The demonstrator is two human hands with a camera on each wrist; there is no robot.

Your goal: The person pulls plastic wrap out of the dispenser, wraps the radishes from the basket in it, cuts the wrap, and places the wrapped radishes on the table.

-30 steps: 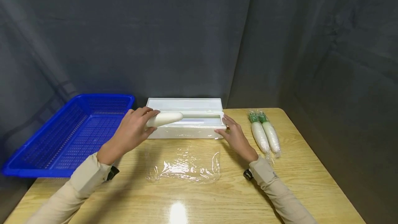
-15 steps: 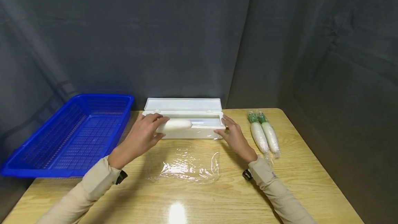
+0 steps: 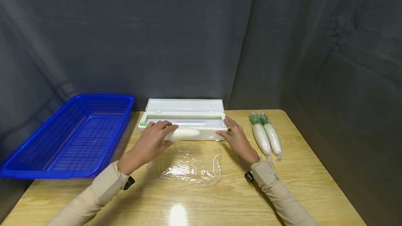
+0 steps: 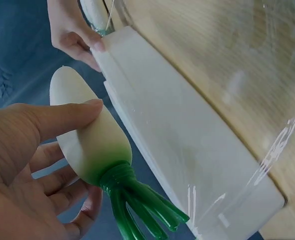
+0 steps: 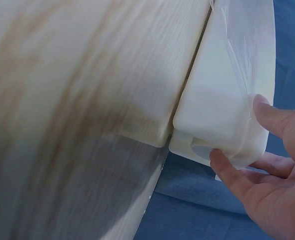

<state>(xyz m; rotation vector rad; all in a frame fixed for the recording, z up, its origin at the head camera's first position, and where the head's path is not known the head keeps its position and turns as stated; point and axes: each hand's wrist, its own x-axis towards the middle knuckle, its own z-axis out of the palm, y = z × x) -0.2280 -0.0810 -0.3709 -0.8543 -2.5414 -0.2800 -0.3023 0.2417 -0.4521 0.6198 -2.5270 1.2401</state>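
Observation:
A white radish (image 3: pixel 185 134) with green stems, clearest in the left wrist view as a radish (image 4: pixel 90 125), is held between thumb and fingers of my left hand (image 3: pixel 154 138). It hovers in front of a white cling film dispenser box (image 3: pixel 207 134), whose lid (image 3: pixel 184 105) stands raised at the back. My right hand (image 3: pixel 237 137) grips the box's right end; in the right wrist view the thumb and fingers of this hand (image 5: pixel 272 175) sit around that end. Clear plastic film (image 3: pixel 188 166) stretches from the box over the table toward me.
A blue plastic basket (image 3: pixel 91 145) stands on the left. Two radishes wrapped in film (image 3: pixel 267 137) lie side by side at the right. A green slider (image 3: pixel 142 123) sits at the box's left end. A dark curtain (image 3: pixel 188 37) hangs behind the wooden table (image 3: pixel 226 201).
My left hand has moved right and nearer to me with the radish, from over the box to its front, uncovering the green slider. The right hand stays on the box end.

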